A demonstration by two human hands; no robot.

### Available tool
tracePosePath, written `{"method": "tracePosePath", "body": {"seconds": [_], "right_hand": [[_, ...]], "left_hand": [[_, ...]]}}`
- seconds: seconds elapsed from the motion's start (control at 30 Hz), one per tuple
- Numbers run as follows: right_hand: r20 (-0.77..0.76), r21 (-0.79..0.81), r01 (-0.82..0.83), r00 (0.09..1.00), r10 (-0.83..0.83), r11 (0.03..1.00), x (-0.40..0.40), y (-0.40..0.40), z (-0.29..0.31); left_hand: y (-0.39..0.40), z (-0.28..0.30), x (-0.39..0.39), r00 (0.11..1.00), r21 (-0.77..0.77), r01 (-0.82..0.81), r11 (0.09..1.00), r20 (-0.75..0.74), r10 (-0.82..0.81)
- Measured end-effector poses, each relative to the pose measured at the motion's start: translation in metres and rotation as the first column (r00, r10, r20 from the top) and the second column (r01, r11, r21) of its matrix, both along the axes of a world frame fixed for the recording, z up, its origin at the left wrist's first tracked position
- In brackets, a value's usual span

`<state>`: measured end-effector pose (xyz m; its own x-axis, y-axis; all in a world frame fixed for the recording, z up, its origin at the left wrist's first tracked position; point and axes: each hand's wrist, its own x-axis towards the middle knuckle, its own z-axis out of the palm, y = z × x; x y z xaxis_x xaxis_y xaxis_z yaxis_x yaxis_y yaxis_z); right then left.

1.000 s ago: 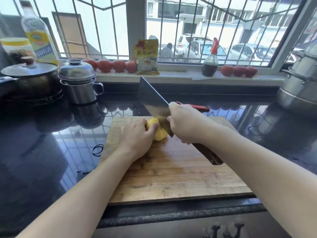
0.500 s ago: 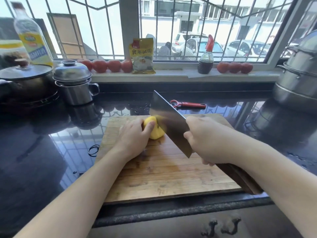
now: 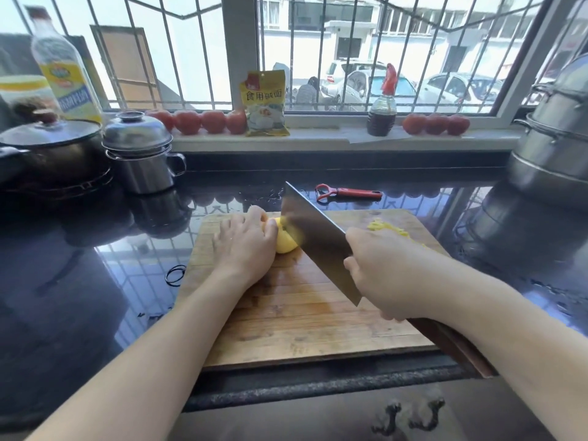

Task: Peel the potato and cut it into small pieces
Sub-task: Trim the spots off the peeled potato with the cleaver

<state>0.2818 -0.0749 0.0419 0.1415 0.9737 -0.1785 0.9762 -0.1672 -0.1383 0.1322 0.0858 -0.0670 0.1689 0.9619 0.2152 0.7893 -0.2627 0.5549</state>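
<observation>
A peeled yellow potato (image 3: 284, 241) lies on the far part of the wooden cutting board (image 3: 302, 316). My left hand (image 3: 245, 248) holds it from the left, fingers curled over it, hiding most of it. My right hand (image 3: 381, 275) grips the handle of a broad cleaver (image 3: 315, 240), whose blade runs diagonally and meets the potato's right side. A small heap of yellow cut potato pieces (image 3: 386, 229) lies on the board behind my right hand. A red peeler (image 3: 346, 193) rests on the counter beyond the board.
Black glossy counter (image 3: 79, 281) surrounds the board. A dark pot (image 3: 47, 154) and a lidded steel mug (image 3: 143, 157) stand at the left, a stacked steel steamer (image 3: 553, 144) at the right. Tomatoes (image 3: 203, 121), a yellow packet (image 3: 265, 103) and bottles line the windowsill.
The cleaver pulled back toward me from over the potato, then its blade came against the potato's right side. My left hand has stayed on the potato.
</observation>
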Motion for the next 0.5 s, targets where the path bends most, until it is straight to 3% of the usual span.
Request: {"method": "tracePosePath", "body": {"seconds": [0.5], "right_hand": [[0.041, -0.008, 0.001, 0.999, -0.001, 1.000, -0.006, -0.021, -0.015]], "left_hand": [[-0.002, -0.001, -0.002, 0.997, 0.090, 0.047, 0.995, 0.061, -0.053]]}}
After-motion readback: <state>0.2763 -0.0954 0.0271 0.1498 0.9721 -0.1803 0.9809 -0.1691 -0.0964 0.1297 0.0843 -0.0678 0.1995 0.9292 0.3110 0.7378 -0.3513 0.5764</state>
